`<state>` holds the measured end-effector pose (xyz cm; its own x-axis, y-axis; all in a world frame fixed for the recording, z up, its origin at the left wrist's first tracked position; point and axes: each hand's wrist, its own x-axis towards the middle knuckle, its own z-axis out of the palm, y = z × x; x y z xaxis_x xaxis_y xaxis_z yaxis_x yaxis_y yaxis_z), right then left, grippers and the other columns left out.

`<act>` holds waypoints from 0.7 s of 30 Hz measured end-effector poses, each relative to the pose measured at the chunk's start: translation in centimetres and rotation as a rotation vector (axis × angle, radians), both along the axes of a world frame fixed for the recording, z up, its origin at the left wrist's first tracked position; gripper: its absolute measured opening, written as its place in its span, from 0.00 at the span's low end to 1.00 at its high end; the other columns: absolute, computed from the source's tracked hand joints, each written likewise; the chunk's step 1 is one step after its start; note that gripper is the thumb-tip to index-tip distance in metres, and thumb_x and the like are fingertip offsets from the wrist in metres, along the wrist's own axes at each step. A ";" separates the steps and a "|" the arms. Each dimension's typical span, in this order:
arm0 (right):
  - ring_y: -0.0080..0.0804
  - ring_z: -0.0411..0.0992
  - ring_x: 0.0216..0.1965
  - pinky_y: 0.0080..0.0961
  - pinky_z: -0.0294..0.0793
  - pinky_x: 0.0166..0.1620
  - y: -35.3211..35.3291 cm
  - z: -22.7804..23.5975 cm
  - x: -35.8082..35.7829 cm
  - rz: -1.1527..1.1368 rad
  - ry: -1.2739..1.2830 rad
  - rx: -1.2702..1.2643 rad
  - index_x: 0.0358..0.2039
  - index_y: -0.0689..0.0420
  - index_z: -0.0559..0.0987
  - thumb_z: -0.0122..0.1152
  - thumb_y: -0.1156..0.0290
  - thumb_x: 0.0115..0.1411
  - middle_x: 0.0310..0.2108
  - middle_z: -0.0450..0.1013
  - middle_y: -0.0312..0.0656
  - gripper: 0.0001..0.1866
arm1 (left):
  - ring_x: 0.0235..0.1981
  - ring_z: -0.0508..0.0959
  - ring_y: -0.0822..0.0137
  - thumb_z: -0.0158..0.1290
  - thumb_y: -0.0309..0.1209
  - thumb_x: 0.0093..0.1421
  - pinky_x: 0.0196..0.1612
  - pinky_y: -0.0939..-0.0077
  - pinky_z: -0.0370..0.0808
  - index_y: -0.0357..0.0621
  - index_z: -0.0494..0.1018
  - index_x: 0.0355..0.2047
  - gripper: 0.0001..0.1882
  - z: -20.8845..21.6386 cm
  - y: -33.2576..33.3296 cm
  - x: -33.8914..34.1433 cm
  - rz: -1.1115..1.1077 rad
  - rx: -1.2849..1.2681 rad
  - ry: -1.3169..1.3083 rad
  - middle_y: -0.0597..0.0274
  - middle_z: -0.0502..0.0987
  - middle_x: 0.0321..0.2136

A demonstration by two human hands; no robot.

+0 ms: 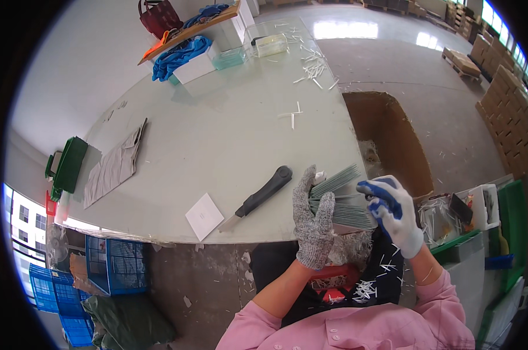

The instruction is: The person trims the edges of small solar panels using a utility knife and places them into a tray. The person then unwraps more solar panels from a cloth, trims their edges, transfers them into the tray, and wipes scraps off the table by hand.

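My left hand, in a grey knit glove, is closed around a stack of thin grey-green sheets that look like glass. The stack fans apart to the right at the table's front edge, with a small white piece at its upper left end. Just right of the fanned ends, my right hand wears a white glove with blue coated fingers. Its fingers are bent together; what they pinch, if anything, is hidden. A dark-handled utility knife lies to the left, its blade end near a white square card.
A grey cloth and green holder are at the table's left. White strips lie at the far right. A cardboard box stands beyond the right edge. More strips lie on my lap. Blue crates stand below left.
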<state>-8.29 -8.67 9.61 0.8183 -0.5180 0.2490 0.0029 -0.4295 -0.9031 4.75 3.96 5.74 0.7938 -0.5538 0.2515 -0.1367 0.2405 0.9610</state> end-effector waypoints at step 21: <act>0.46 0.73 0.45 0.33 0.70 0.51 3.3 -4.0 1.1 -0.104 -0.134 -0.247 0.47 0.65 0.72 0.67 0.71 0.40 0.43 0.73 0.50 0.30 | 0.58 0.65 0.60 0.50 0.37 0.64 0.62 0.66 0.59 0.37 0.61 0.61 0.28 -0.1 0.1 0.2 0.102 0.028 -0.480 0.50 0.64 0.58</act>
